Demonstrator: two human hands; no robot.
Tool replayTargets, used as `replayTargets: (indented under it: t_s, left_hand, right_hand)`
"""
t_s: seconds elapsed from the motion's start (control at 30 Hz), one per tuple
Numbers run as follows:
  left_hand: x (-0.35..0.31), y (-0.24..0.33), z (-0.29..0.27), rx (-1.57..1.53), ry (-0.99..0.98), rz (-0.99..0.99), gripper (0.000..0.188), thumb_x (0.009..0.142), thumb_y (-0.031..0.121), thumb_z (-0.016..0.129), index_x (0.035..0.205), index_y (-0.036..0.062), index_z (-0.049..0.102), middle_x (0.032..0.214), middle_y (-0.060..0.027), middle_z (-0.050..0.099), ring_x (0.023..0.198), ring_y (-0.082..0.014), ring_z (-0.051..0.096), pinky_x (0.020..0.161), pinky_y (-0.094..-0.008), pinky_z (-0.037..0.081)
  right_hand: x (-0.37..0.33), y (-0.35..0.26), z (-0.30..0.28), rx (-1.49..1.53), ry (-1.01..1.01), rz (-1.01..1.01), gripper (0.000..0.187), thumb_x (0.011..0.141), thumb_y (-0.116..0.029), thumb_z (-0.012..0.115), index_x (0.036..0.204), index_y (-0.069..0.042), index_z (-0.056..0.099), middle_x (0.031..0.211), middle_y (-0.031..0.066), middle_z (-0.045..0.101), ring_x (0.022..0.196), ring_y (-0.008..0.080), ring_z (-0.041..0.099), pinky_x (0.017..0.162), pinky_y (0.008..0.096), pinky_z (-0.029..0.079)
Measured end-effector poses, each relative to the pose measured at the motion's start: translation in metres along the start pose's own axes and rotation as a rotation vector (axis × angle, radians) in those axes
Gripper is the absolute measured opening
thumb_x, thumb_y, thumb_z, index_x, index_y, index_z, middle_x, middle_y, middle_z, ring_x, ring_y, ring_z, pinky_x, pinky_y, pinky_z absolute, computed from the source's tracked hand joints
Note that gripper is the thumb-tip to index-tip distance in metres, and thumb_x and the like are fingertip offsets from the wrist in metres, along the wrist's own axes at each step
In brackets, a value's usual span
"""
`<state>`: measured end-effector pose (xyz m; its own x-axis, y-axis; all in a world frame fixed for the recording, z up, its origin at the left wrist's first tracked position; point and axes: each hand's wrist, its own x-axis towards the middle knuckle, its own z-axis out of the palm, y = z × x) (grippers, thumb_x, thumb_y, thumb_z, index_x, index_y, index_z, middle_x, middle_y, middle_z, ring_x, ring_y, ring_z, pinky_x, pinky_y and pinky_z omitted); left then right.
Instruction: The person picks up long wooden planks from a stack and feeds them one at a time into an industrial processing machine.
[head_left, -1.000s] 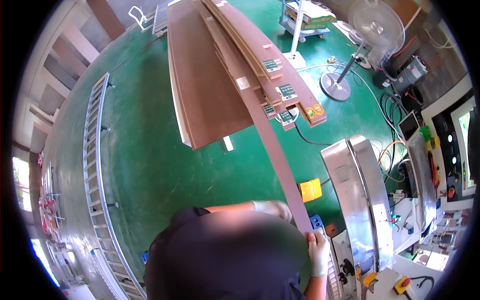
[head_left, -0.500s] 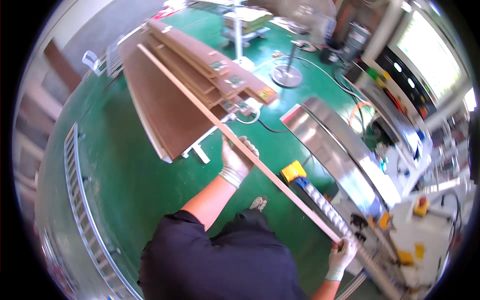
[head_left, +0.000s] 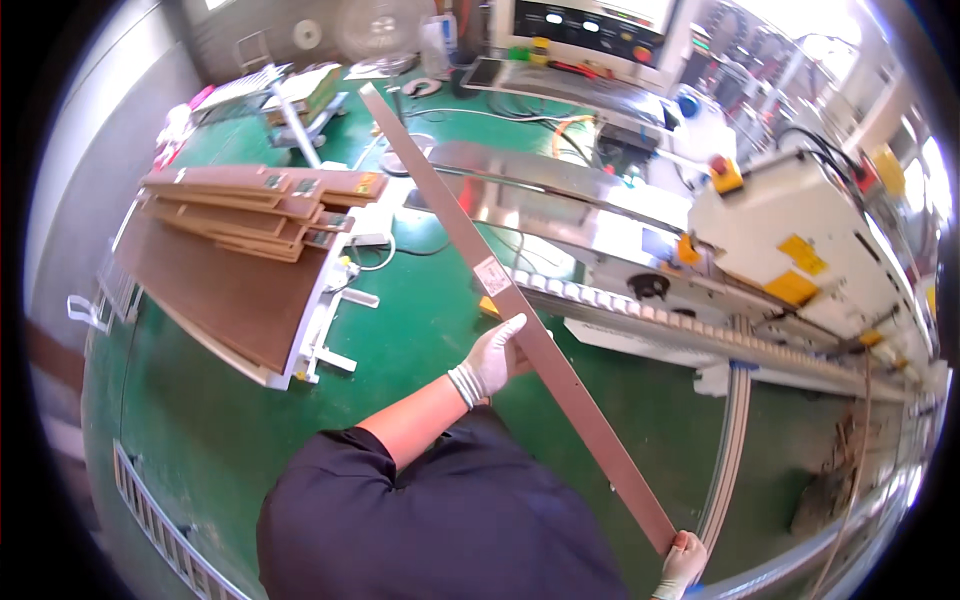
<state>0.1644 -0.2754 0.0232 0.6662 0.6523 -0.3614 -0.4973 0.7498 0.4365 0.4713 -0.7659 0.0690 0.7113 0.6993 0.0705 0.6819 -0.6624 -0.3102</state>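
A long, narrow brown board (head_left: 575, 395) runs slantwise before me, its far end up toward the machine and its near end at the lower right. A white label (head_left: 492, 276) sits on its broad face. My left hand (head_left: 495, 358), in a white glove, is closed around the board near its middle, thumb on the face; the other fingers are partly hidden behind it. My right hand (head_left: 684, 560), gloved too, grips the near end. The board hangs above the green floor, touching nothing else that I can see.
To the left, a stack of brown panels (head_left: 215, 275) lies on a white-framed stand (head_left: 325, 350). A long machine with a roller track (head_left: 620, 302) and a white housing (head_left: 800, 220) stretches along the right. A metal roller rack (head_left: 165, 525) lies at lower left.
My view has swung right toward the machine. The board has been turned from its narrow edge so its broad, labelled face shows; both hands still hold it.
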Motion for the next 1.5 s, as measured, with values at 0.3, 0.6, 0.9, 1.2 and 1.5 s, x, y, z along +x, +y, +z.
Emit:
replayTargets:
  t_s: [0.3, 0.6, 0.9, 1.2, 1.5]
  left_hand:
    - [-0.021, -0.148, 0.017, 0.409, -0.114, -0.746, 0.060, 0.102, 0.049, 0.064, 0.142, 0.0053, 0.058, 0.148, -0.0155, 0.060, 0.137, -0.0369, 0.055, 0.119, -0.0530, 0.038]
    - [0.074, -0.142, 0.026, 0.394, 0.071, -0.366, 0.047, 0.106, 0.046, 0.059, 0.134, 0.0084, 0.059, 0.130, -0.0129, 0.068, 0.122, -0.0342, 0.065, 0.111, -0.0580, 0.047]
    - [0.040, -0.182, 0.039, 0.619, -0.086, -0.623, 0.052, 0.105, 0.050, 0.061, 0.134, 0.0063, 0.058, 0.130, -0.0129, 0.068, 0.120, -0.0318, 0.068, 0.105, -0.0511, 0.054]
    - [0.108, -0.114, 0.043, 0.844, -0.121, -0.802, 0.040, 0.105, 0.042, 0.063, 0.119, 0.0054, 0.062, 0.112, -0.0090, 0.071, 0.099, -0.0246, 0.070, 0.078, -0.0356, 0.057]
    - [0.288, -0.001, 0.030, 1.310, -0.139, 0.268, 0.024, 0.106, 0.023, 0.056, 0.103, 0.0014, 0.066, 0.098, -0.0145, 0.070, 0.091, -0.0277, 0.066, 0.080, -0.0376, 0.054]
  right_hand:
    - [-0.263, 0.064, -0.024, -0.092, -0.305, 0.867, 0.047, 0.105, -0.040, 0.050, 0.104, -0.004, 0.079, 0.093, 0.0267, 0.073, 0.091, 0.0437, 0.071, 0.084, 0.0511, 0.054]
    - [-0.501, 0.114, 0.016, -0.509, -0.311, 0.660, 0.030, 0.099, -0.024, 0.053, 0.085, -0.009, 0.075, 0.089, 0.0193, 0.075, 0.085, 0.0393, 0.074, 0.074, 0.0517, 0.060]
    - [-0.545, 0.118, 0.046, -0.476, -0.352, 1.081, 0.041, 0.107, -0.033, 0.049, 0.097, -0.006, 0.078, 0.098, 0.0213, 0.076, 0.092, 0.0396, 0.074, 0.084, 0.0503, 0.059]
    - [-0.045, -0.073, 0.064, 0.231, 0.208, 0.534, 0.027, 0.104, -0.019, 0.062, 0.119, 0.000, 0.072, 0.114, 0.0168, 0.075, 0.106, 0.0321, 0.072, 0.098, 0.0399, 0.055]
    - [0.164, -0.202, 0.168, 0.663, -0.471, 0.353, 0.044, 0.105, -0.040, 0.059, 0.119, 0.000, 0.069, 0.111, 0.0250, 0.072, 0.102, 0.0450, 0.068, 0.088, 0.0477, 0.055]
